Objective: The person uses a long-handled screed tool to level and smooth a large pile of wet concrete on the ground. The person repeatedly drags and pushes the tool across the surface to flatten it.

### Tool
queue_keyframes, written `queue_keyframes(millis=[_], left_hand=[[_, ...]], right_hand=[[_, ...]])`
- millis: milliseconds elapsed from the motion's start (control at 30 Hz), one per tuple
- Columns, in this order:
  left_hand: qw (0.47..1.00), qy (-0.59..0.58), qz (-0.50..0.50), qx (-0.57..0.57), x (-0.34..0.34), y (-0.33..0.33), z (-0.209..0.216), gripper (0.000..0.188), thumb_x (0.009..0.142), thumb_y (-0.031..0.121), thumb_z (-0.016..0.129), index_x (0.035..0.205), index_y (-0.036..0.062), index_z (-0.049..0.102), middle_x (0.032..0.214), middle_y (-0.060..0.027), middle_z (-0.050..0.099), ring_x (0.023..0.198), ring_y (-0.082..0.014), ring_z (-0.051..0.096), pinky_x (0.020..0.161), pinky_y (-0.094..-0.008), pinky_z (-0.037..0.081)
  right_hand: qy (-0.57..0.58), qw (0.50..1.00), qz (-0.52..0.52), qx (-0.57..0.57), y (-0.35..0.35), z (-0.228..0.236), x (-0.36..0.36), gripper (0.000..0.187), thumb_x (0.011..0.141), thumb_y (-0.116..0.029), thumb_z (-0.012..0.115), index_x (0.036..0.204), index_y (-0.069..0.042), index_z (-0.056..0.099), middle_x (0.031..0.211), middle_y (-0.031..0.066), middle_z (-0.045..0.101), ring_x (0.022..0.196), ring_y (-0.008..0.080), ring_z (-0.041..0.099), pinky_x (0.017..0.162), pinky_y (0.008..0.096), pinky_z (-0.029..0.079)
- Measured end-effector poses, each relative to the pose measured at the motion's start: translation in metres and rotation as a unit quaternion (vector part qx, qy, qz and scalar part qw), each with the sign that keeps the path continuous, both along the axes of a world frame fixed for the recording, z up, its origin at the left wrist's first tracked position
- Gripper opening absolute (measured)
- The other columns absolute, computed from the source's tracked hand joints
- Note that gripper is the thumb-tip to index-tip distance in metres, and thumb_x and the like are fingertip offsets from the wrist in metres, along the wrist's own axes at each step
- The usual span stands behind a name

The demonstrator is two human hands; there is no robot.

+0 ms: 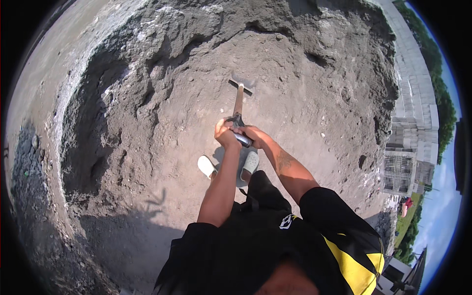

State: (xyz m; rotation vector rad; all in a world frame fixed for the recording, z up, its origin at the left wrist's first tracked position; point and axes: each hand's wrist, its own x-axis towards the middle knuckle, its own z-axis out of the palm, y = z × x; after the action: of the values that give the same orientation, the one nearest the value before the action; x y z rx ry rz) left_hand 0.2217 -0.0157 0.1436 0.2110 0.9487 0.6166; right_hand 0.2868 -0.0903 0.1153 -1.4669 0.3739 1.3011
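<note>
While the left hand (226, 133) and right hand (252, 135) are gripping the shovel (238, 102) by its near end, fingers wrapped closed, it is running almost straight ahead, blade (246, 90) pointing toward the soil (300, 113), neither hand clearly sitting nearer.

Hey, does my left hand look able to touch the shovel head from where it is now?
Probably not: the left hand is closed at the handle end, and the brown shaft puts the shovel head down by the dirt, seemingly beyond reach.
</note>
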Motion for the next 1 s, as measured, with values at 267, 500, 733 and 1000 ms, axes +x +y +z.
queue_keyframes(millis=[267,500,733,1000], left_hand=[[0.999,0.004,-0.032,-0.03,0.063,0.021,0.031,0.025,0.069,-0.002,0.049,0.094,0.004,0.047,0.059,-0.0027,0.04,0.045,-0.0123,0.04,0.039,-0.0276,0.038],[0.994,0.075,-0.002,0.073,0.134,0.083,-0.054,0.029,0.069,-0.004,0.047,0.097,0.0013,0.048,0.055,-0.0023,0.041,0.04,-0.0121,0.039,0.037,-0.0274,0.036],[0.967,0.223,-0.081,0.091,0.139,0.118,-0.131,0.008,0.067,0.004,0.049,0.061,0.0014,0.053,0.051,-0.0052,0.048,0.038,-0.0147,0.043,0.035,-0.0299,0.033],[0.93,0.365,-0.026,0.042,0.075,0.103,-0.206,0.009,0.063,0.002,0.05,0.056,0.0026,0.044,0.047,-0.0064,0.043,0.035,-0.016,0.042,0.031,-0.0282,0.032]], right_hand=[[-0.067,0.998,0.017,-0.004,0.026,0.034,0.058,0.008,0.072,0.001,0.052,0.078,0.0,0.057,0.071,0.0057,0.057,0.057,0.0168,0.057,0.049,0.0292,0.047],[-0.018,0.993,0.111,-0.023,0.088,-0.068,0.137,0.01,0.076,-0.005,0.049,0.078,0.0,0.058,0.076,0.0136,0.059,0.064,0.0195,0.06,0.053,0.0343,0.047],[-0.163,0.948,0.184,-0.204,0.119,-0.154,0.138,0.042,0.081,-0.034,0.053,0.092,0.006,0.057,0.087,0.0191,0.06,0.08,0.027,0.059,0.068,0.039,0.046],[-0.009,0.968,0.178,-0.175,0.09,-0.184,0.244,0.062,0.079,-0.048,0.054,0.122,-0.004,0.044,0.111,0.014,0.051,0.099,0.0221,0.049,0.085,0.0362,0.04]])
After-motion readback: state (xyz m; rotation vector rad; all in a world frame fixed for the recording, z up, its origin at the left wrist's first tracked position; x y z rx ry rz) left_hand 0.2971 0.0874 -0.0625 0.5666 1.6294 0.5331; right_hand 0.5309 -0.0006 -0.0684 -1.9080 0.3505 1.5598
